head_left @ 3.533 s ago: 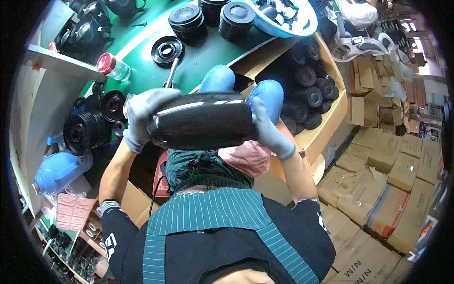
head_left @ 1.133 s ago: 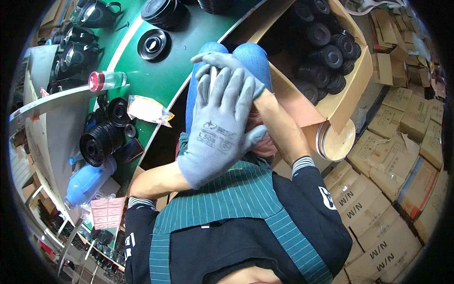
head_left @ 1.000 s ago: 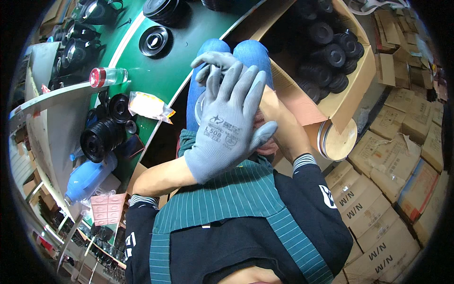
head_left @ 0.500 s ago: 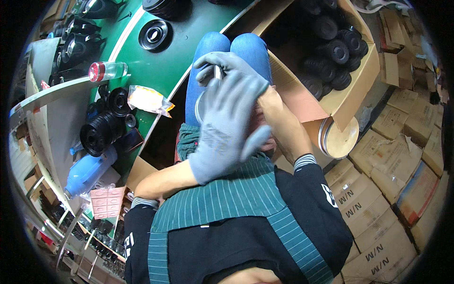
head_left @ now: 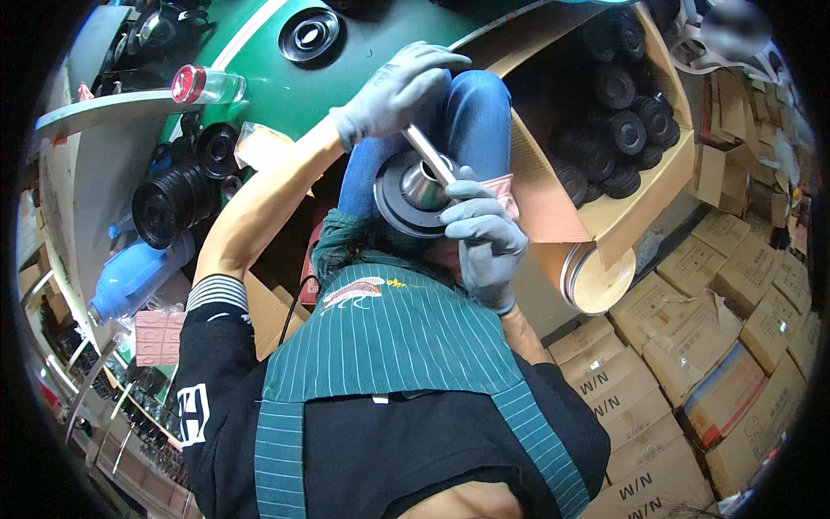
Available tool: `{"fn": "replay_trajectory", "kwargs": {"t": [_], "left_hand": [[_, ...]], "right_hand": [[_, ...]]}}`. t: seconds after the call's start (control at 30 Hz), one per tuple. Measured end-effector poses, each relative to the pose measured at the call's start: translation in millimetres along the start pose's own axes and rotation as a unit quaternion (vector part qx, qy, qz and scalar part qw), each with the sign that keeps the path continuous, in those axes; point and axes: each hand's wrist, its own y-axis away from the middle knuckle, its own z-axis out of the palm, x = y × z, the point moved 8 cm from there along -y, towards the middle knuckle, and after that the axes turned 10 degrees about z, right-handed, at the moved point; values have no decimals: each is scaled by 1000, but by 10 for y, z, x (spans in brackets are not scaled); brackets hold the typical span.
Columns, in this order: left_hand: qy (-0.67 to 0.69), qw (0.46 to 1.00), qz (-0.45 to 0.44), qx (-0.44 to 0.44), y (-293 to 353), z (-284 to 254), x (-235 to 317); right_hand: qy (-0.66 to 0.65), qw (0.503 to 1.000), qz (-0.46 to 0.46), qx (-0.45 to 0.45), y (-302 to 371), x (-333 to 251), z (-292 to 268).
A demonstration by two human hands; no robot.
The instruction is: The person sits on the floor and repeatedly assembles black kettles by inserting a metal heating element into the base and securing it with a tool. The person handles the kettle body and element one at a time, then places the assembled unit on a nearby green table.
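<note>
A black round disc with a raised silver metal cup (head_left: 421, 189) at its centre lies tilted over my lap. Across it slants a flat silver metal bar (head_left: 427, 152). My right hand (head_left: 488, 238), in a grey glove, is closed round the lower end of this bar, its lower fingers against the disc's rim. Beyond the disc, my left hand (head_left: 402, 93), also gloved, is open with its fingers stretched out to the right. Its palm is just above the bar's upper end; whether they touch I cannot tell.
An open cardboard box (head_left: 644, 203) of black round parts stands right of my knees. The green table (head_left: 259, 86) holds a black disc (head_left: 309, 36), a red-capped jar (head_left: 207, 85) and a stack of black discs (head_left: 173, 203). Cartons (head_left: 657, 406) are stacked at the right.
My left hand has swung from over my lap to the far side and now lies beyond the disc. My right hand has come nearer, and the disc and bar are uncovered.
</note>
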Motion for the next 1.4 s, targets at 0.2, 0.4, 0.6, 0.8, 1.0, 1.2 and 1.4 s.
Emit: {"fn": "replay_trajectory", "kwargs": {"t": [0.2,0.4,0.6,0.8,1.0,1.2,1.4], "left_hand": [[-91,995,48,-19,-11,-116,94],[-79,993,91,-12,-138,20,232],[35,992,111,-48,-408,360,287],[54,987,111,-103,-443,484,435],[74,983,155,-61,-524,572,380],[165,946,-196,-196,-143,362,160],[217,891,-370,145,1428,-738,-632]], "right_hand": [[78,995,-11,-61,-134,-6,-29],[127,985,-35,-108,24,-192,102],[282,923,-77,-250,-17,-451,492],[482,665,-62,-567,183,-282,854],[472,622,-53,-622,306,-222,1412],[361,810,-162,-433,-2,-382,1029],[389,916,97,-27,-5,-133,-87]]}}
